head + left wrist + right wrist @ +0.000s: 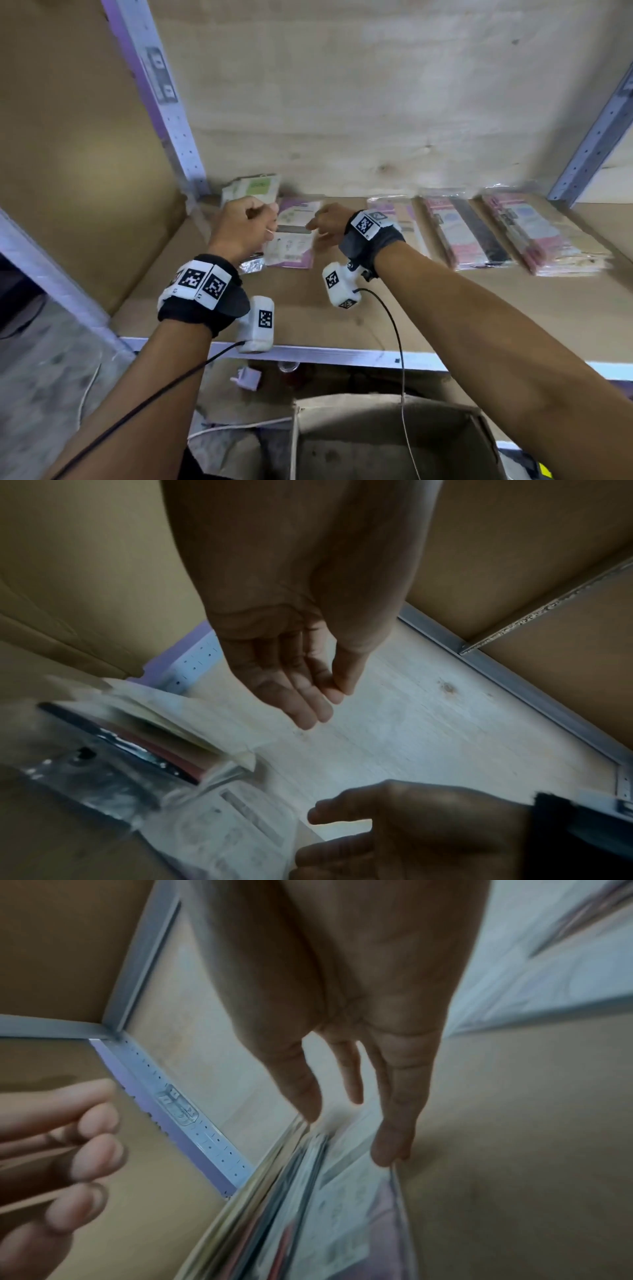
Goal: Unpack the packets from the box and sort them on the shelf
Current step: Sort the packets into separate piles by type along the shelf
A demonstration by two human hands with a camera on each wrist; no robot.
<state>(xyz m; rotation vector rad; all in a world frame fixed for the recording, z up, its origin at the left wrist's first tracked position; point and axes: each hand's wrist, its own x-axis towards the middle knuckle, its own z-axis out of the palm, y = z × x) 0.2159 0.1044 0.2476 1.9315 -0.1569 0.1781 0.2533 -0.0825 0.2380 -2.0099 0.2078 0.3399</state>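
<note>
Sorting step: both hands, left hand [245, 226] and right hand [327, 221], hover released over the packets [294, 233] at ten o'clock on the shelf [308, 308]; next probably reaching into the box [387, 442].

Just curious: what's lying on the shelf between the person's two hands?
In the head view, a white-and-purple packet lies between the left hand and right hand.
</note>
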